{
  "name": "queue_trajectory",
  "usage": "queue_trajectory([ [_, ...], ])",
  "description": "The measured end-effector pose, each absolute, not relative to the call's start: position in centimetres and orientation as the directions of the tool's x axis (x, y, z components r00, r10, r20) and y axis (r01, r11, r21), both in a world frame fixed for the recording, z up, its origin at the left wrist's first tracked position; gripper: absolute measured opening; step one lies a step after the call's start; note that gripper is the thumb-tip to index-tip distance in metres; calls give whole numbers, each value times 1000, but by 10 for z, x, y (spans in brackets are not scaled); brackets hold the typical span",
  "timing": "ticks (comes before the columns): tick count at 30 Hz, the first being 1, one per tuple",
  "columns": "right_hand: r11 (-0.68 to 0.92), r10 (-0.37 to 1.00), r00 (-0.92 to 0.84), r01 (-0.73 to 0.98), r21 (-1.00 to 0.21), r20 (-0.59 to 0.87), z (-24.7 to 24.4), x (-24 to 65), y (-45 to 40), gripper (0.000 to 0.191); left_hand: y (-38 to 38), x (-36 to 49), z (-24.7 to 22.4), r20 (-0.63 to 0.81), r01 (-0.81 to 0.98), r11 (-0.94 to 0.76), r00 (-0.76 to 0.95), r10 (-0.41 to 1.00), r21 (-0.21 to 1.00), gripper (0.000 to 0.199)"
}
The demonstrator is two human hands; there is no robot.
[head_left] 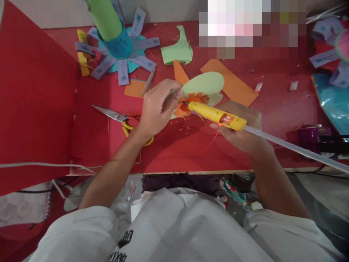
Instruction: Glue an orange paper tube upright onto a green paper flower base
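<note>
Through the head camera I had the left hand (pixel 160 109) at the middle of the red table (pixel 169 156), its thumb and forefinger pinching the left end of a pale green paper oval (pixel 205 83). A fringed orange paper flower (pixel 195 99) sat along the near edge of that oval. My right hand (pixel 240 125) had its fingers curled round a yellow hot-glue gun (pixel 209 112), with a small red light glowing by the fingertips. The dark nozzle pointed left, over the orange flower; I could not tell whether it touched. From the gun's back end a whitish glue stick (pixel 289 145) ran off to the right.

Scissors (pixel 116 115) lay left of the left hand, yellow-and-red handles partly under the forearm. On the far side were a folded light green paper (pixel 178 52) and, to its right, an orange paper strip (pixel 230 82). Far left, a large lilac-petalled paper flower (pixel 123 72) carried a blue collar (pixel 118 45) and green tube (pixel 105 18).
</note>
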State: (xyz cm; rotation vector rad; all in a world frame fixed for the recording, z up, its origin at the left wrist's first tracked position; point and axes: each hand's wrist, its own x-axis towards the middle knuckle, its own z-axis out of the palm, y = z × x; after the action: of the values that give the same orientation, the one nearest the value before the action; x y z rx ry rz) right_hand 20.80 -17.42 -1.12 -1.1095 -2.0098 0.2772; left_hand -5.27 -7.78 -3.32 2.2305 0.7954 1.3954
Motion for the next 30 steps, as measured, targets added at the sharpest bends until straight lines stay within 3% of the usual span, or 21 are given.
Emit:
queue_trajectory([
  [5,578,798,-264,591,-563,542,-11,208,-174,13,-75,-54,-37,646,238,-742,374,666,627,33],
  [15,572,797,-268,621,-536,541,-9,206,-174,15,-80,-52,-31,691,268,-774,351,632,573,25],
  [26,553,808,-247,630,-545,534,-8,205,-173,16,-76,-53,-36,677,285,-766,359,642,575,34],
  [30,530,819,-233,658,-535,524,-7,207,-174,15,-78,-52,-35,704,280,-784,345,621,554,28],
])
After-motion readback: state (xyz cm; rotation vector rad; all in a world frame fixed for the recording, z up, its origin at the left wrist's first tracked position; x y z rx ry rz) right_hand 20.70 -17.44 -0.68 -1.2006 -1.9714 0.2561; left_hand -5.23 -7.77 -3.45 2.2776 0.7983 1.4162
